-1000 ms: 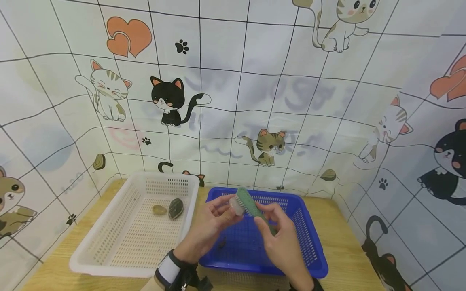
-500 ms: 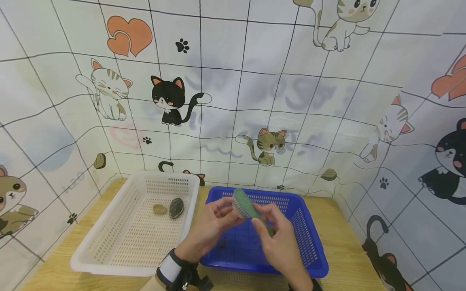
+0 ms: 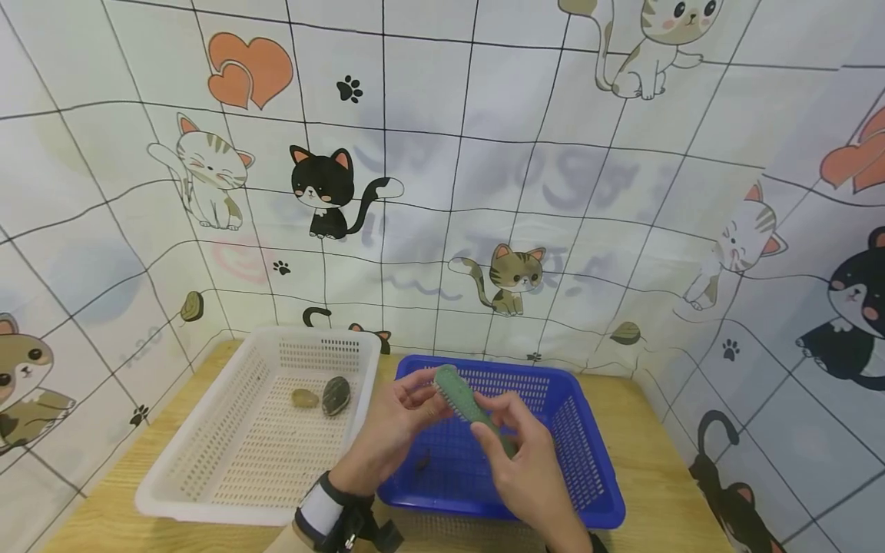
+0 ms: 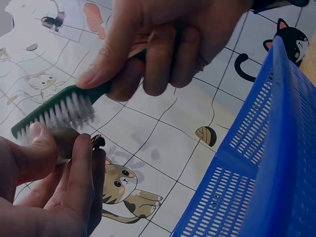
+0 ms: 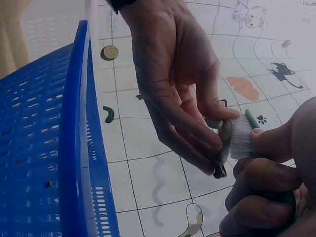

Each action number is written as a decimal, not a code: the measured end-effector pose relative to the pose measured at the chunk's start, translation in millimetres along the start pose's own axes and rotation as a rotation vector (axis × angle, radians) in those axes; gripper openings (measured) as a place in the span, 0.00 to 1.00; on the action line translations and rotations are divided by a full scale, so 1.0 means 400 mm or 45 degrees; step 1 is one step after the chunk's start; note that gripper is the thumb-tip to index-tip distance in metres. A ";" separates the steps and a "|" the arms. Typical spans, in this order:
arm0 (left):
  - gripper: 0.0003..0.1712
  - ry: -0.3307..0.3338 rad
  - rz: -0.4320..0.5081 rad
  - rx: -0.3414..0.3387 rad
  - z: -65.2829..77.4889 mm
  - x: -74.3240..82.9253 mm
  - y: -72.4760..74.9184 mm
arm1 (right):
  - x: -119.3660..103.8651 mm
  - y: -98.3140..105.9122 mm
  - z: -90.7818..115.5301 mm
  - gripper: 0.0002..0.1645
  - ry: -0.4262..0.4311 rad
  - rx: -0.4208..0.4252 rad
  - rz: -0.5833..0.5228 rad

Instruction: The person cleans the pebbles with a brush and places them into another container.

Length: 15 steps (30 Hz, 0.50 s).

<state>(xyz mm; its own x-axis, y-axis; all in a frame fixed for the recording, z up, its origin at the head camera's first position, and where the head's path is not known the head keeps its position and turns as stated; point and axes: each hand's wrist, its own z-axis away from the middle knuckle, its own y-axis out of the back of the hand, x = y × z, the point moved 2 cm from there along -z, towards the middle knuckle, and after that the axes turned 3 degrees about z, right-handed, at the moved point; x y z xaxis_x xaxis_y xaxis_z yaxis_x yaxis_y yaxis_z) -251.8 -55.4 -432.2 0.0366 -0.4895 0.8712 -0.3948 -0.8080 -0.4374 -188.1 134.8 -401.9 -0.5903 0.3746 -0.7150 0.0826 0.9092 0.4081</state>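
Observation:
Over the blue basket, my left hand (image 3: 390, 426) pinches a small smooth greyish stone (image 4: 64, 140) between thumb and fingers. In the head view the brush hides that stone. My right hand (image 3: 528, 465) grips the handle of a green brush (image 3: 458, 393) with white bristles. Thumb and curled fingers wrap the handle in the left wrist view. The bristles (image 5: 240, 139) touch or nearly touch the stone's face in the right wrist view. A dark striped stone (image 3: 336, 395) and a smaller yellowish stone (image 3: 304, 398) lie in the white basket (image 3: 242, 430) on the left.
Below both hands stands the blue perforated basket (image 3: 600, 453), with a small dark piece (image 3: 422, 461) inside it. Both baskets sit side by side on a wooden table (image 3: 653, 476). A cat-patterned sheet (image 3: 429, 230) rises behind and at both sides.
The brush has shifted a little left and down across the stone, and the right hand has moved with it. The stone, visible at first, is now covered by the brush in the head view.

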 end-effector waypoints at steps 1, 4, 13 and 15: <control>0.26 0.000 -0.029 -0.010 0.000 -0.002 -0.003 | -0.007 0.001 -0.001 0.13 0.002 0.001 -0.006; 0.26 0.005 -0.078 -0.042 0.003 -0.002 -0.013 | -0.023 0.006 -0.005 0.12 0.010 0.027 -0.002; 0.27 -0.020 -0.015 -0.046 0.003 0.009 -0.009 | -0.004 0.015 -0.011 0.14 -0.068 0.111 0.061; 0.26 -0.021 -0.028 -0.035 0.002 0.010 -0.005 | 0.005 0.010 -0.004 0.14 -0.091 0.101 0.053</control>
<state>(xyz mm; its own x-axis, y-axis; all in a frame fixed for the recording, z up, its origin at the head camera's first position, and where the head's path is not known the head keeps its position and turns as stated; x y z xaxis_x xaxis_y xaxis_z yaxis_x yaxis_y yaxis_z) -250.1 -56.2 -428.0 0.0607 -0.4774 0.8766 -0.4188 -0.8094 -0.4118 -190.2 138.9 -400.6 -0.5264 0.4220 -0.7382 0.1709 0.9030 0.3943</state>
